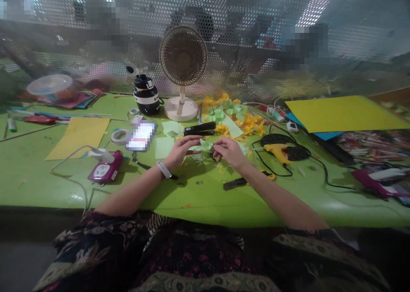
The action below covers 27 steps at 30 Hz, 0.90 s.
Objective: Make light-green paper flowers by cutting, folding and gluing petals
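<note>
Between my two hands is a pale green folded paper flower (205, 146), its petals pointing outward. My left hand (181, 152) pinches its left side with bent fingers. On the other side, the fingers of my right hand (229, 153) are closed at the flower's right edge. Just behind my hands lies a black stapler (200, 129), with square green paper sheets (164, 147) to its left. Farther back is a pile of yellow and green paper flowers (229, 110). Under my right forearm rests a cutter knife (236, 183).
A fan (183, 57) and a dark bottle (146, 94) stand at the back. Left are a phone (141, 137), a tape roll (119, 136) and a purple power socket (105, 168). A yellow glue gun (278, 153) with its cord lies right, below yellow card (349, 112).
</note>
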Motion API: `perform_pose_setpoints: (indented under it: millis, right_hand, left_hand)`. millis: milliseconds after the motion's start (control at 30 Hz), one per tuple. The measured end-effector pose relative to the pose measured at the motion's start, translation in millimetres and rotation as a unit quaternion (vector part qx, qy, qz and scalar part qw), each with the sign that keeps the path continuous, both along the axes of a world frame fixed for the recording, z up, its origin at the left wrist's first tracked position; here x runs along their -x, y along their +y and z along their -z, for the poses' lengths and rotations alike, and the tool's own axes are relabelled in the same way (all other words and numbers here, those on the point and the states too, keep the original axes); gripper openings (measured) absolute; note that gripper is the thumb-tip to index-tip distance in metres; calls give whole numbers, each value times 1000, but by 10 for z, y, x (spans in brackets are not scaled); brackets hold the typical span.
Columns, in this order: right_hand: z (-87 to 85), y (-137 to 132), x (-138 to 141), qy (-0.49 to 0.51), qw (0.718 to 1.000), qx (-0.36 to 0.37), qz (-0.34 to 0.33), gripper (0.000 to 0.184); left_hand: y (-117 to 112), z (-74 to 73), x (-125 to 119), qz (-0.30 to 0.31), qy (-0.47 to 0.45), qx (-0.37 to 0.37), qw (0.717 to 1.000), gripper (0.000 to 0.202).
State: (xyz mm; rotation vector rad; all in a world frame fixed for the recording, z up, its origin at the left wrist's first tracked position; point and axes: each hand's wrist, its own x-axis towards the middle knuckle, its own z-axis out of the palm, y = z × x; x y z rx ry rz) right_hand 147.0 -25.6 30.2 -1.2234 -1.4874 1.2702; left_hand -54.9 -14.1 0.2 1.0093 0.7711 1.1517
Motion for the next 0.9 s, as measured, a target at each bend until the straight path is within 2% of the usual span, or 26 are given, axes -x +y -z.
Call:
perform_pose_setpoints:
  millis: [133, 400, 533, 633, 733, 833, 900]
  right_hand:
    - [13, 25, 19, 7, 1000, 3, -10, 19]
    - [175, 55, -4, 18, 1000, 16, -11, 21]
    - [183, 47, -19, 12, 1000, 14, -16, 24]
    - [170, 16, -26, -28, 999, -3, -27, 21]
    - [174, -29, -24, -105, 992, -70, -27, 16]
    - [195, -68, -18, -172, 973, -148, -28, 13]
    - [209, -83, -16, -191, 966, -172, -34, 13]
  left_hand:
    - [17, 12, 12, 1, -3, 0, 1000, 36]
    - [34, 91, 5, 1, 5, 8, 1000, 35]
    - [44, 135, 9, 12, 21, -8, 1000, 32]
    - [46, 163, 11, 33, 56, -43, 997, 30]
    - [33, 186, 0, 41, 132, -111, 984, 28]
    - [13, 203, -15, 21, 238, -193, 952, 30]
    - [7, 210, -19, 9, 294, -238, 926, 33]
